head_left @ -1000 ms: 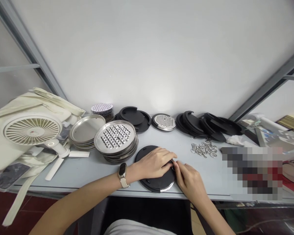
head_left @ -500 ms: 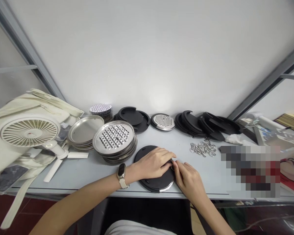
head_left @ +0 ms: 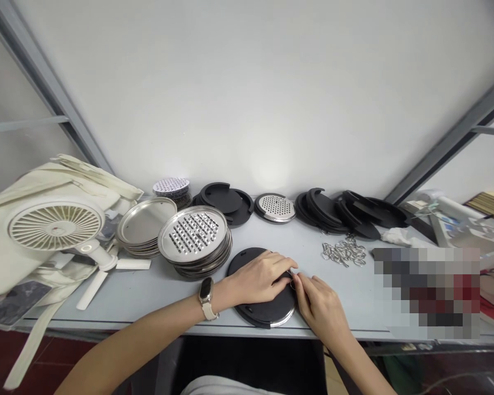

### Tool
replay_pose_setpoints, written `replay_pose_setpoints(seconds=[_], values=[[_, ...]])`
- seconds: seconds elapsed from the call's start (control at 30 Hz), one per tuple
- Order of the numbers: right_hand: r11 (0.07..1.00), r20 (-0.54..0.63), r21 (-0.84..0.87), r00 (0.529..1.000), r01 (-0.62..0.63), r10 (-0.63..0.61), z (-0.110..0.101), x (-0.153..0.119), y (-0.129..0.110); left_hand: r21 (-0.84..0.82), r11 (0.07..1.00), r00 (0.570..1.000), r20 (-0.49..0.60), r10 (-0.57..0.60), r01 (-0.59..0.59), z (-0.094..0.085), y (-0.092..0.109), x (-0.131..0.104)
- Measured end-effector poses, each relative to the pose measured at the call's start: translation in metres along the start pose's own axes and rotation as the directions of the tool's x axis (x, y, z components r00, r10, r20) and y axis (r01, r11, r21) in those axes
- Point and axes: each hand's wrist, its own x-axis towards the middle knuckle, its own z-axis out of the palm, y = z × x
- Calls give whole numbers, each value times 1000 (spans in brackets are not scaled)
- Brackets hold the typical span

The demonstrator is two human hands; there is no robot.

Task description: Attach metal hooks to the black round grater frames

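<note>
A black round plate [head_left: 267, 314] with a silvery metal rim showing at its lower right lies near the table's front edge. My left hand [head_left: 263, 278], with a watch on the wrist, lies across it, and its bent fingers grip at the plate's right side. At that same side my right hand [head_left: 319, 300] pinches a small metal ring [head_left: 292, 284] between thumb and forefinger. The fingertips of both hands nearly meet there, partly hiding the ring and the spot where it meets the plate. Several metal clips [head_left: 344, 252] lie in a loose heap beyond my right hand.
Left of the plate stand a stack of grater discs [head_left: 195, 236] and a stack of plain metal discs [head_left: 148, 222]. Black round holders [head_left: 325, 208] and a perforated disc [head_left: 276, 206] line the wall. A white fan [head_left: 57, 226] rests at far left. A pixelated patch covers the right.
The view has shifted slightly, so everything sits a little lower and to the right. Both hands keep nearly the same hold at the plate's right side.
</note>
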Motion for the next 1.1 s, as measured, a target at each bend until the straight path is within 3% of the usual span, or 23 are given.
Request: replay_pose_setpoints(seconds=[1.1], values=[[1000, -3, -2, 1000, -6, 6, -1, 1, -1, 92, 996, 1000, 13, 14, -15, 0, -1, 0]])
